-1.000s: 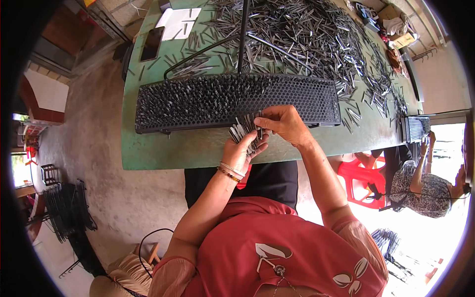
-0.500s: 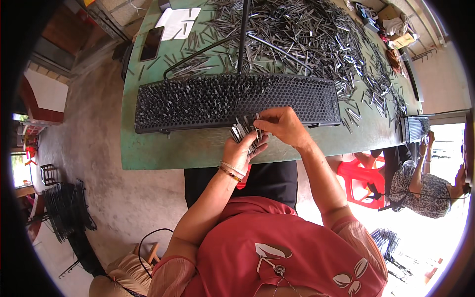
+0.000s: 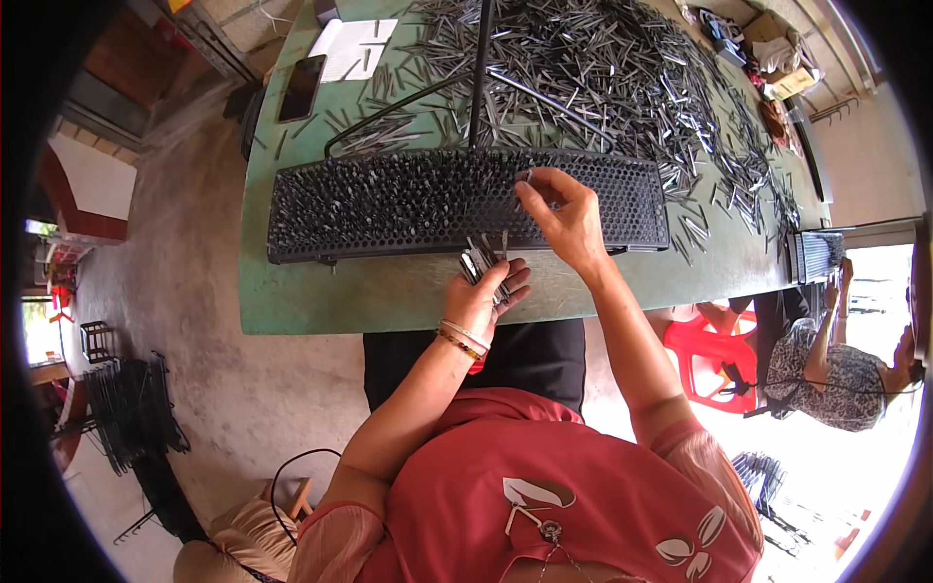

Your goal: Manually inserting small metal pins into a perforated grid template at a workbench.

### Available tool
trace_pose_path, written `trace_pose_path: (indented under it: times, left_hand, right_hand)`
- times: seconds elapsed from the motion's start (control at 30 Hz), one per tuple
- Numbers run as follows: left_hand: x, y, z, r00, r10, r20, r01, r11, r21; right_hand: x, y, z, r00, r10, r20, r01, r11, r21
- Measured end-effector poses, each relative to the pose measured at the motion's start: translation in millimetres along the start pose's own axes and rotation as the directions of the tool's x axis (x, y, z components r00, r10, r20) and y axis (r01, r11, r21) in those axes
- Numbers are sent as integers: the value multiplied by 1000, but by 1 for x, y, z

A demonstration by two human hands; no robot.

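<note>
My left hand [image 3: 483, 291] is closed round a bunch of thin dark metal strips [image 3: 476, 260], their ends sticking up past the thumb. It is held just in front of a long black perforated rack [image 3: 603, 199]. The rack's left and middle holes are crowded with upright strips [image 3: 369, 199]; bare holes show on its right part. Above the rack, near where the filled holes end, my right hand [image 3: 564, 214] pinches a small strip [image 3: 526, 178] between thumb and forefinger. Whether that strip touches a hole cannot be made out.
A large heap of loose strips [image 3: 603, 73] covers the back of the green table [image 3: 292, 301]. A black rod frame [image 3: 480, 78] rises behind the rack. A phone [image 3: 302, 87] and papers [image 3: 340, 49] lie at back left. A person [image 3: 826, 374] works at far right by a red stool [image 3: 695, 355].
My right hand has moved away from the bunch in my left hand, up and forward over the rack with a strip. The left hand has barely shifted.
</note>
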State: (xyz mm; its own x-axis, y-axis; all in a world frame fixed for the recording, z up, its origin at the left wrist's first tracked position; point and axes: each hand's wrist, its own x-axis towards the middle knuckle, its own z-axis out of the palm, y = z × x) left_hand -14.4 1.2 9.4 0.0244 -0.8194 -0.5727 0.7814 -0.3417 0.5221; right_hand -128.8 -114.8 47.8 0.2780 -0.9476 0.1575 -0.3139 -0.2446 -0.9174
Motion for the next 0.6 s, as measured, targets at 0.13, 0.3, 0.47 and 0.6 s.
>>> trace_pose_path:
  times: [0.13, 0.3, 0.47, 0.6]
  left_hand:
    - [0, -2, -1, 999, -30, 13, 30, 999, 28]
    - [1, -1, -3, 999, -44, 7, 44, 999, 7]
    - [1, -1, -5, 998, -56, 18, 55, 998, 13]
    - [2, -2, -6, 998, -54, 15, 53, 998, 16]
  right_hand:
    - [13, 16, 15, 988, -156, -13, 155, 986, -58]
    - [15, 19, 22, 966, -257, -29, 251, 960, -127]
    - [14, 22, 20, 969, -239, -56, 229, 963, -139]
    - [15, 24, 20, 973, -227, -40, 219, 966, -140]
